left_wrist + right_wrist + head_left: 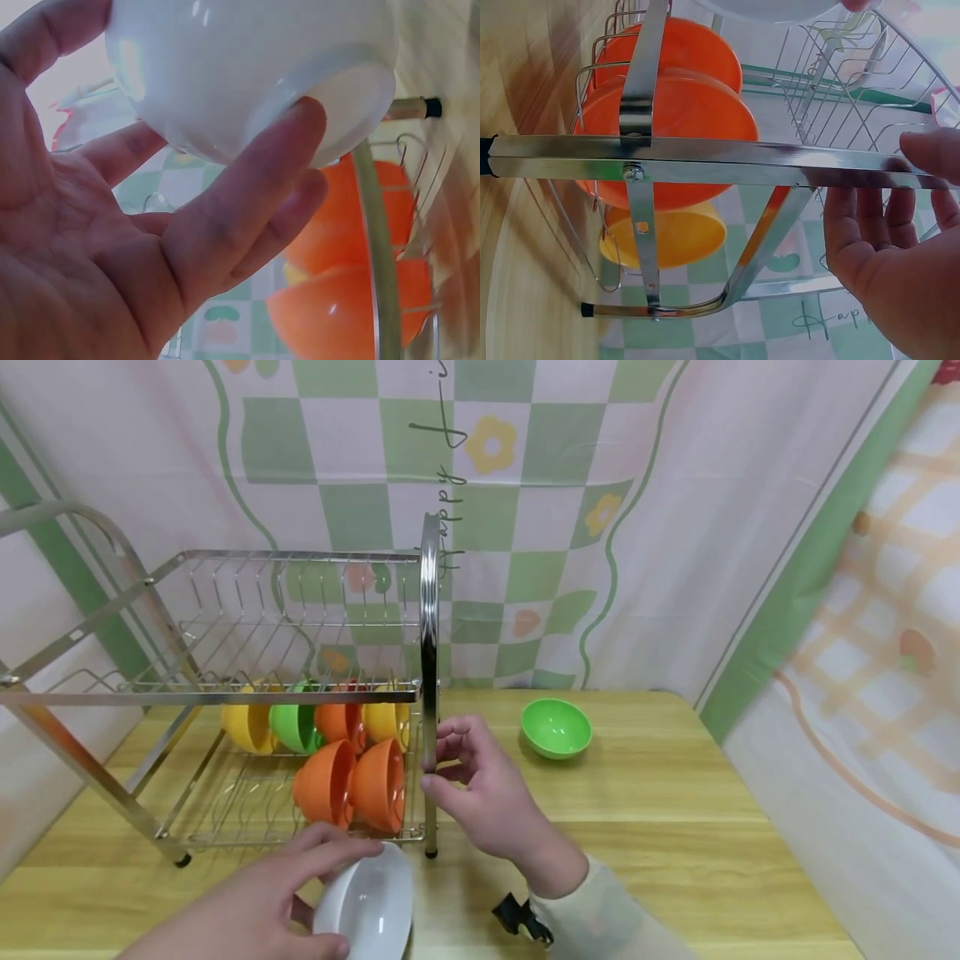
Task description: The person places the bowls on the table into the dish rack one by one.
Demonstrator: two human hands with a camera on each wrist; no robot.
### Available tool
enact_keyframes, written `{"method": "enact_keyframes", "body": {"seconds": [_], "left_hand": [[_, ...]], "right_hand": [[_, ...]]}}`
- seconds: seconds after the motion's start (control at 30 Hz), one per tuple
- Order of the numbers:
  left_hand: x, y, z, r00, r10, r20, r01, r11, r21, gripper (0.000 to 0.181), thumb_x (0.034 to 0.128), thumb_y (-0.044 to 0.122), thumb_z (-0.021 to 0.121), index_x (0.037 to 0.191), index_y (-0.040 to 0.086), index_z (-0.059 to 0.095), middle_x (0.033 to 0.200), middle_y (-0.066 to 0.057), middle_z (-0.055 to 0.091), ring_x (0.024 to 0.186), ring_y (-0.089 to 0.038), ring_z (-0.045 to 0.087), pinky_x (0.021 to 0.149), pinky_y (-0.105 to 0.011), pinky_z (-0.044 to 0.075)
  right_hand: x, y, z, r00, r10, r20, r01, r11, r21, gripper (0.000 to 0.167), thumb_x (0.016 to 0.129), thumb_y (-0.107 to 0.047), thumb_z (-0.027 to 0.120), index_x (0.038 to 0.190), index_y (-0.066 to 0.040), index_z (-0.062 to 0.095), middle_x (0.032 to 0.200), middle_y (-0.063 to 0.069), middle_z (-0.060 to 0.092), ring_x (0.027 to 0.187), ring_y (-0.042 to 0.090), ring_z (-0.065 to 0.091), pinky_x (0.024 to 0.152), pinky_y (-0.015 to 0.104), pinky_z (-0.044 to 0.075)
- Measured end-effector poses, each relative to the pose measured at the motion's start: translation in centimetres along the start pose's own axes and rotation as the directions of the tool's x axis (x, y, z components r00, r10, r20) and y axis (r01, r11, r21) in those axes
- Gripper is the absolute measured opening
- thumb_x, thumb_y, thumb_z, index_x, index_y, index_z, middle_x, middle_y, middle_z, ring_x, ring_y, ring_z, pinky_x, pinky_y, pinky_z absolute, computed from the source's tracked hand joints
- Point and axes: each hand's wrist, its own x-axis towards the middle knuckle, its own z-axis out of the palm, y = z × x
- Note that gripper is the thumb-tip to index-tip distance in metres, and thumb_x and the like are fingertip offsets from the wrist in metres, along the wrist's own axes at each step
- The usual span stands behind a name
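A white bowl [375,902] is tilted on its side in front of the dish rack [429,643]. My left hand [273,893] holds this bowl, with the thumb at the near side and fingers over its top. In the left wrist view, fingers press on the outside of the white bowl [247,67] near its foot ring. My right hand [483,797] grips the rack's right front post, thumb on one side and fingers on the other. Two orange bowls [381,785] stand on edge on the lower shelf, just beyond the white bowl.
Behind the orange bowls is a row of yellow [249,727], green [295,727] and orange bowls. Wires form the rack's upper shelf [300,622]. A green bowl [557,728] sits upright at the table's back right. A black buckle [522,918] is by the right sleeve.
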Motion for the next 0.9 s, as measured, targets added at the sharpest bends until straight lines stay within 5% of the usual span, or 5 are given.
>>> {"method": "enact_keyframes", "body": {"seconds": [0.1, 0.3, 0.5, 0.7, 0.9], "left_hand": [[-0.6, -0.3, -0.5, 1.000, -0.012, -0.006, 0.012, 1.000, -0.008, 0.070, 0.0837, 0.034, 0.081, 0.146, 0.033, 0.048, 0.134, -0.009, 0.044, 0.096, -0.019, 0.061, 0.069, -0.027, 0.057], [-2.1, -0.9, -1.4, 0.994, 0.072, -0.084, -0.068, 0.996, 0.051, 0.072, 0.0841, 0.025, 0.081, 0.148, 0.023, 0.047, 0.136, -0.020, 0.042, 0.087, -0.011, 0.064, 0.064, -0.026, 0.058], [-3.8, -1.2, -2.2, 0.967, 0.111, -0.229, -0.071, 0.981, 0.179, 0.076, 0.0808, 0.024, 0.084, 0.147, 0.020, 0.048, 0.136, -0.019, 0.042, 0.076, -0.004, 0.064, 0.058, -0.024, 0.057], [-5.0, -1.7, -3.3, 0.924, 0.027, -0.380, 0.091, 0.953, 0.290, 0.079, 0.0766, 0.034, 0.087, 0.145, 0.027, 0.048, 0.133, -0.015, 0.043, 0.076, -0.007, 0.062, 0.057, -0.022, 0.055], [-5.3, -1.6, -4.4, 0.845, -0.051, -0.533, 0.330, 0.833, 0.443, 0.085, 0.0719, 0.049, 0.087, 0.143, 0.020, 0.051, 0.126, -0.022, 0.045, 0.069, -0.018, 0.057, 0.051, -0.030, 0.050]], "right_hand": [[0.1, 0.0, 0.2, 1.000, 0.009, -0.007, -0.009, 1.000, -0.013, 0.039, 0.091, 0.005, 0.067, 0.116, -0.016, 0.046, 0.102, 0.009, 0.060, 0.096, 0.020, 0.062, 0.085, 0.038, 0.056], [0.1, 0.0, 0.3, 1.000, -0.002, 0.001, 0.002, 0.998, -0.070, 0.037, 0.093, 0.004, 0.065, 0.115, -0.017, 0.044, 0.100, 0.007, 0.060, 0.093, 0.017, 0.063, 0.081, 0.037, 0.058], [0.0, -0.2, 0.3, 1.000, -0.020, 0.001, 0.020, 0.989, -0.147, 0.036, 0.094, 0.002, 0.065, 0.116, -0.017, 0.043, 0.099, 0.005, 0.059, 0.091, 0.015, 0.064, 0.074, 0.036, 0.058], [-0.1, -0.2, 0.3, 1.000, -0.024, -0.011, 0.021, 0.982, -0.187, 0.036, 0.094, 0.002, 0.065, 0.116, -0.017, 0.043, 0.098, 0.004, 0.058, 0.089, 0.014, 0.063, 0.073, 0.036, 0.058], [-0.2, -0.1, 0.5, 1.000, -0.028, -0.012, 0.025, 0.979, -0.202, 0.035, 0.094, 0.001, 0.065, 0.114, -0.017, 0.042, 0.096, 0.004, 0.057, 0.086, 0.015, 0.062, 0.072, 0.034, 0.057]]}}
